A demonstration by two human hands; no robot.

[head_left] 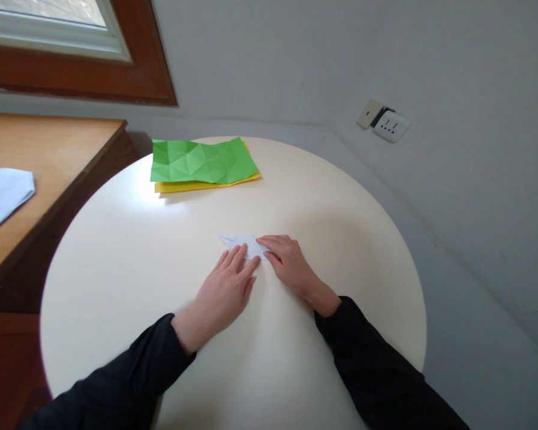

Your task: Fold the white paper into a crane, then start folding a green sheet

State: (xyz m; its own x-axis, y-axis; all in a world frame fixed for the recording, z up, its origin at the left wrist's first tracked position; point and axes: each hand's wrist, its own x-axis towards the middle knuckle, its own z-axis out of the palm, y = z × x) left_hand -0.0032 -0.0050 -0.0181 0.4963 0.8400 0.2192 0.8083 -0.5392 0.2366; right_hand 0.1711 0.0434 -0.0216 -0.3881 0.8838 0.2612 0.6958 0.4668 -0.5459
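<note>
A small piece of white paper (pixel 253 246), folded into a flat shape with a pointed left end, lies on the round white table (pixel 116 286). My left hand (pixel 226 286) rests on its near edge with the fingers stretched out and spread, fingertips pressing the paper down. At the paper's right end, my right hand (pixel 291 263) has its fingers over the top and its thumb close to the near side, gripping that end. The fingers hide part of the paper's right side.
Toward the table's far side lies a creased green sheet (pixel 201 161) on top of a yellow sheet (pixel 183 187). A wooden desk (pixel 63 143) stands at the left with a pale blue folded item (pixel 4 194) on it. A wall socket (pixel 391 125) is at the right.
</note>
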